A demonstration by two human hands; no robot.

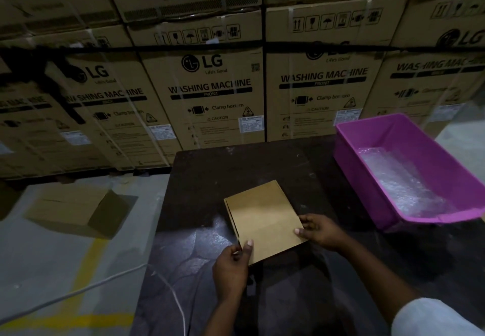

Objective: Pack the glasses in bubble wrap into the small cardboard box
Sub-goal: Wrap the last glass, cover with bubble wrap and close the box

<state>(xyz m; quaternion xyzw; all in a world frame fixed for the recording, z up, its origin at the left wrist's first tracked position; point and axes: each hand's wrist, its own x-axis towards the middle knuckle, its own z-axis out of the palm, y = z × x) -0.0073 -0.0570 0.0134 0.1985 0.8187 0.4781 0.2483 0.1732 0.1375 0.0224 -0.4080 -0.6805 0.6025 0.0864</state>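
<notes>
A small brown cardboard box (262, 217), still folded flat, lies in the middle of the dark table (236, 167). My left hand (232, 267) pinches its near left corner, thumb on top. My right hand (320, 230) grips its near right edge. A purple plastic crate (425, 146) stands at the table's right; bubble wrap (396, 181) fills its bottom. What the wrap holds cannot be made out.
A wall of large washing-machine cartons (215, 86) rises behind the table. An open cardboard box (78, 209) lies on the grey floor to the left, near yellow floor lines (86, 278). A white cable (168, 291) runs across the table's left edge.
</notes>
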